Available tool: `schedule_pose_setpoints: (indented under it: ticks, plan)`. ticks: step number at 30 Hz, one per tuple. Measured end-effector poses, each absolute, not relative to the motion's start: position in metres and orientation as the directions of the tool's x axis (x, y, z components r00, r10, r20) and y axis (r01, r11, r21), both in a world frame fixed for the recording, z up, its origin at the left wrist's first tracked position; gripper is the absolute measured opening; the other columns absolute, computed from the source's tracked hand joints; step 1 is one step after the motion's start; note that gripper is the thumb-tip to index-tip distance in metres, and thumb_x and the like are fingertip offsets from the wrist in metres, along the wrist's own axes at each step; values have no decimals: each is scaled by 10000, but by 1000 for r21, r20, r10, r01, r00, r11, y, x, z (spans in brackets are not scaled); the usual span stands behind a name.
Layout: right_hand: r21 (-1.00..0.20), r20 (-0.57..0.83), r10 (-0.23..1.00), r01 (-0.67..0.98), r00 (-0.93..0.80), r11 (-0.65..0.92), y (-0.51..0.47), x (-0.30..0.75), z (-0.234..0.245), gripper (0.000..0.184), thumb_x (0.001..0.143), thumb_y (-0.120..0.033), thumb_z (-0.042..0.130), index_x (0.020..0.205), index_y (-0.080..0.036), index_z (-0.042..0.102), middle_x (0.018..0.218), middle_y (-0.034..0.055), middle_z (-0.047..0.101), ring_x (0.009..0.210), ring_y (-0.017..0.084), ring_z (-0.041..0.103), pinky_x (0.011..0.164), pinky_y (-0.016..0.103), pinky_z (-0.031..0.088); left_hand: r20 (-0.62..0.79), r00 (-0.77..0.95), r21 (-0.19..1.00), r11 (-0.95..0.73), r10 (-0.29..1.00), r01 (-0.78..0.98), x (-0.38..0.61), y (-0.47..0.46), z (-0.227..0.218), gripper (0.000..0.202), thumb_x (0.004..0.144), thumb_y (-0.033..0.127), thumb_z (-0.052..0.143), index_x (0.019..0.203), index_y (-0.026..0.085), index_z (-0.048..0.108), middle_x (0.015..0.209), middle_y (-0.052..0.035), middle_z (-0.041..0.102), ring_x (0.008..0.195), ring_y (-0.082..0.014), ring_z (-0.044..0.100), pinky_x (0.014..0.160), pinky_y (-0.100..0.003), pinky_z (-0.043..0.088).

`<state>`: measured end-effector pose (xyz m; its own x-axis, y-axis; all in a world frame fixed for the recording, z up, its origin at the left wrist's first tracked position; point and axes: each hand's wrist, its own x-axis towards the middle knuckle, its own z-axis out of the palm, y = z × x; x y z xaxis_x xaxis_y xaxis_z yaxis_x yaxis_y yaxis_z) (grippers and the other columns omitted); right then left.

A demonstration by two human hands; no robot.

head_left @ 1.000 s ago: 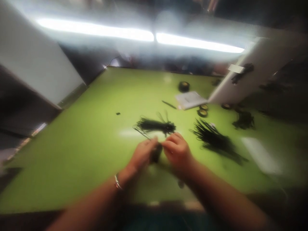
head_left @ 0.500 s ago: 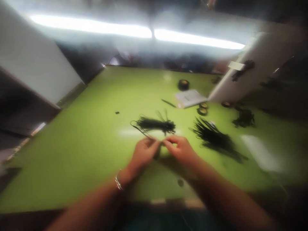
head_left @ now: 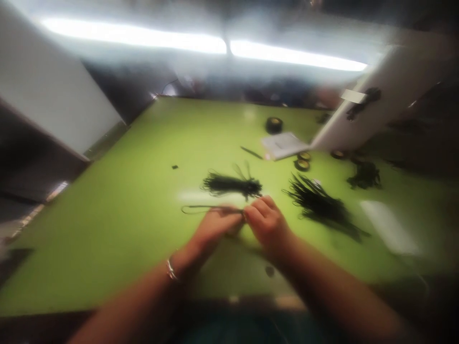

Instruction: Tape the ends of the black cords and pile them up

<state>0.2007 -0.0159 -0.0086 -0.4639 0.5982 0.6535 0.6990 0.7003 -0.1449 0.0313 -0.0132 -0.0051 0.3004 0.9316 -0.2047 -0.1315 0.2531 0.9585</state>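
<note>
My left hand (head_left: pixel 218 224) is closed on a thin black looped cord (head_left: pixel 197 207), whose loop sticks out to the left. Fingertips of my right hand (head_left: pixel 267 220) pinch the cord's other end, close against the left fingers; what exactly lies between them is hidden. Just beyond my hands lies a bundle of black looped cords (head_left: pixel 229 184). Right of my right hand spreads a second bundle of black cords (head_left: pixel 319 203).
On the green table (head_left: pixel 118 229) lie a black tape roll (head_left: pixel 274 125), smaller rolls (head_left: pixel 301 165), a white notepad (head_left: pixel 285 145), a pen (head_left: pixel 251 152) and a dark tangle (head_left: pixel 364 175). A white panel (head_left: pixel 358 114) rises at right. Bright tube lights (head_left: pixel 136 37) hang above.
The cord's loop has swung down and to the left, now lying nearly level. My right hand has turned and its fingers have curled in more. The bundles have not moved.
</note>
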Motion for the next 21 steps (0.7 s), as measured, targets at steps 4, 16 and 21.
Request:
schedule_pose_setpoints:
  ticks: [4, 16, 21]
  plan:
    - [-26, 672, 525, 691, -523, 722, -19, 201, -10, 220, 906, -69, 433, 890, -189, 616, 703, 55, 527, 740, 207, 435, 729, 349, 457, -273, 311, 923, 339, 910, -183, 30, -14, -8, 231, 689, 230, 687, 543, 159, 522, 503, 40, 422, 486, -86, 356, 482, -241, 273]
    - [-460, 545, 747, 609, -381, 646, -15, 203, -12, 119, 915, -207, 515, 866, -197, 623, 764, 43, 604, 766, 186, 528, 718, 335, 452, -232, 208, 968, 246, 950, -47, 30, -16, -12, 296, 767, 399, 682, 611, 159, 604, 532, 18, 496, 501, -102, 398, 496, -240, 301]
    - [-742, 240, 910, 540, -340, 397, -15, 202, -1, 270, 942, -247, 467, 690, -197, 547, 660, -14, 570, 635, 126, 504, 607, 262, 409, 64, 162, 971, -99, 985, 219, 31, -16, -7, 203, 812, 306, 641, 671, 160, 637, 687, -32, 590, 682, -159, 512, 671, -273, 408]
